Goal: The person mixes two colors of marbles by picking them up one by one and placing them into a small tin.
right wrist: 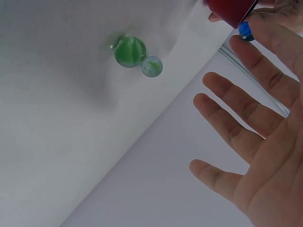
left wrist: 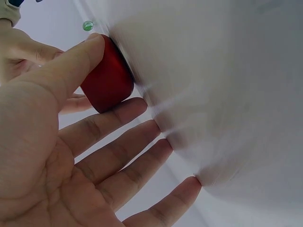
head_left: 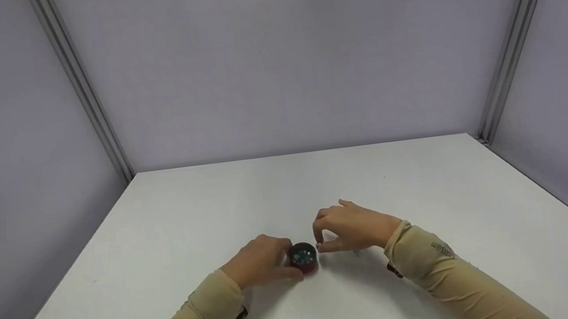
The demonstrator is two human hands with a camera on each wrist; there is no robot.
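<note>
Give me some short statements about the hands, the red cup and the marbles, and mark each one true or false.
1. The left hand touches the red cup. True.
2. The red cup is empty. False: it holds marbles.
3. The green marble and the pale blue marble lie on the white table. True.
4. The right hand pinches a blue marble close to the cup. True.
5. The two loose marbles lie far apart. False: they touch.
</note>
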